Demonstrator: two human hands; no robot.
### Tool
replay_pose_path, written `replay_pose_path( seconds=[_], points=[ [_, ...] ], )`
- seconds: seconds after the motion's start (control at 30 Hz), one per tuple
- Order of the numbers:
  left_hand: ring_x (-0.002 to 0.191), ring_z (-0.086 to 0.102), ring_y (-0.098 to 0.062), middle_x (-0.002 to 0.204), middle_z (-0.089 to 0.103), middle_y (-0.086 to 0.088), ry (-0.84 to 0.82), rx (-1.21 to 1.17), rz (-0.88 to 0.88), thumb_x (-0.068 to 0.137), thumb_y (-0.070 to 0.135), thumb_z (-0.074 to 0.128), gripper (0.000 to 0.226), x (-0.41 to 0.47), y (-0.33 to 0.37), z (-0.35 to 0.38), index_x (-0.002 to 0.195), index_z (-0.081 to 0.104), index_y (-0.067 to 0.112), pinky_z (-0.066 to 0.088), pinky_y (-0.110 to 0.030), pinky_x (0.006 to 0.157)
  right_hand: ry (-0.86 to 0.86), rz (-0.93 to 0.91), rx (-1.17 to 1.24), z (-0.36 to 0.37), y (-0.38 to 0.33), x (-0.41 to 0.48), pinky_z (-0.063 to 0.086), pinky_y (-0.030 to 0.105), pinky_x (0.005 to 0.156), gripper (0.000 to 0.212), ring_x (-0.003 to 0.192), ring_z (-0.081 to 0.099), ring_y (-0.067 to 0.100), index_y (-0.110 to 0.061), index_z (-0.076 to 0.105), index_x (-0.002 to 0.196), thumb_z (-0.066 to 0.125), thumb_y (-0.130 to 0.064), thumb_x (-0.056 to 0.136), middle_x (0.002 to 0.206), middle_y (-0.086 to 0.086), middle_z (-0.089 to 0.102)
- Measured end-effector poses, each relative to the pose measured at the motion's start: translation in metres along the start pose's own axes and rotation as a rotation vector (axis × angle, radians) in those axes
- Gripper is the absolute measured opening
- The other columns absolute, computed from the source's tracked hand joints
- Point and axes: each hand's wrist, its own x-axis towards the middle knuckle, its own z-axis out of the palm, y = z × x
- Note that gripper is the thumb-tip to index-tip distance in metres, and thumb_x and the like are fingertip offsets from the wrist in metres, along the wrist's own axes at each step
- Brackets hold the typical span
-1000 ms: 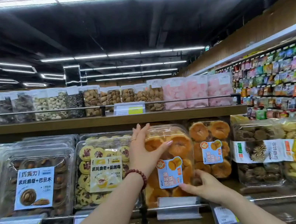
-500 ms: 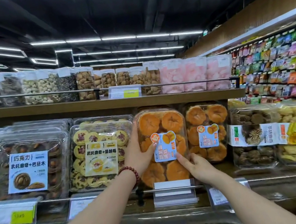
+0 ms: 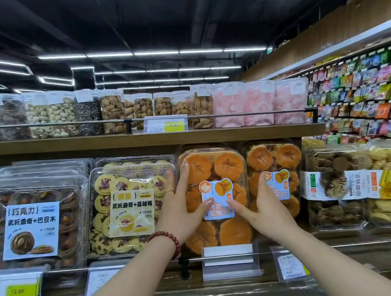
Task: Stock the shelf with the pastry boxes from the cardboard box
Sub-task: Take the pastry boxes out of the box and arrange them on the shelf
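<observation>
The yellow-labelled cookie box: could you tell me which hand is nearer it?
Left. The left hand lies beside the cookie box; the right hand rests farther right, on the orange pastry box.

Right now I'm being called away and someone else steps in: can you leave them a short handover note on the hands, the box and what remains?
The left hand lies flat, fingers straight, on the front left of the orange pastry box. The right hand presses its front right. The box stands upright on the shelf, between the cranberry cookie box and a matching orange box.
Done: this box is in place.
Left: let go and fetch more; the cardboard box is out of view.
</observation>
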Motion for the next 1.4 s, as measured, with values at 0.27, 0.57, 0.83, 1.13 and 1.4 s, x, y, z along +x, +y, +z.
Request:
replay_pose_path(
  seconds=[0.27,0.57,0.83,1.13,1.4],
  points=[
    [0.144,-0.019,-0.017,0.156,-0.019,0.011,-0.095,0.77,0.395,0.067,0.078,0.052,0.11,0.04,0.025,-0.03,0.146,-0.014,0.036,0.006,-0.048,0.119,0.132,-0.373,-0.199,-0.006,-0.049,0.031,0.025,0.044,0.114,0.079,0.146,-0.007,0.023,-0.048,0.006,0.146,0.056,-0.055,0.086,0.158,-0.013,-0.012],
    [0.143,0.005,-0.021,0.152,-0.003,0.018,-0.223,0.496,0.304,0.053,0.058,0.081,0.13,0.05,0.017,-0.027,0.146,-0.006,0.036,0.021,-0.041,0.115,0.208,-0.359,-0.21,0.009,-0.048,0.044,0.037,0.04,0.105,0.08,0.137,0.01,0.025,-0.047,0.006,0.146,0.055,-0.059,0.083,0.15,-0.01,0.005],
    [0.145,-0.009,-0.023,0.155,-0.018,0.012,-0.276,0.557,0.241,0.059,0.052,0.08,0.132,0.048,0.022,-0.023,0.146,-0.017,0.032,0.011,-0.041,0.12,0.148,-0.298,-0.27,0.008,-0.052,0.041,0.036,0.046,0.107,0.079,0.142,0.004,0.032,-0.045,0.0,0.147,0.048,-0.061,0.086,0.155,-0.008,-0.005],
    [0.144,-0.016,-0.017,0.147,-0.036,0.015,-0.481,0.555,0.161,0.075,0.057,0.065,0.113,-0.008,0.015,-0.054,0.143,-0.022,0.035,0.011,-0.044,0.12,0.117,-0.243,-0.658,-0.013,-0.07,0.021,-0.004,0.048,0.118,0.082,0.146,-0.018,0.03,-0.036,-0.011,0.149,0.028,-0.072,0.087,0.159,0.004,-0.019],
    [0.143,-0.014,-0.004,0.154,-0.013,0.019,-0.258,0.391,0.185,0.082,0.048,0.063,0.094,-0.062,-0.069,-0.166,0.148,-0.003,0.037,0.009,-0.037,0.121,0.249,-0.435,-0.335,0.016,-0.112,-0.019,0.013,0.041,0.12,0.061,0.147,0.014,0.021,-0.02,0.032,0.147,0.053,-0.039,0.092,0.157,0.002,0.025]
  ],
)
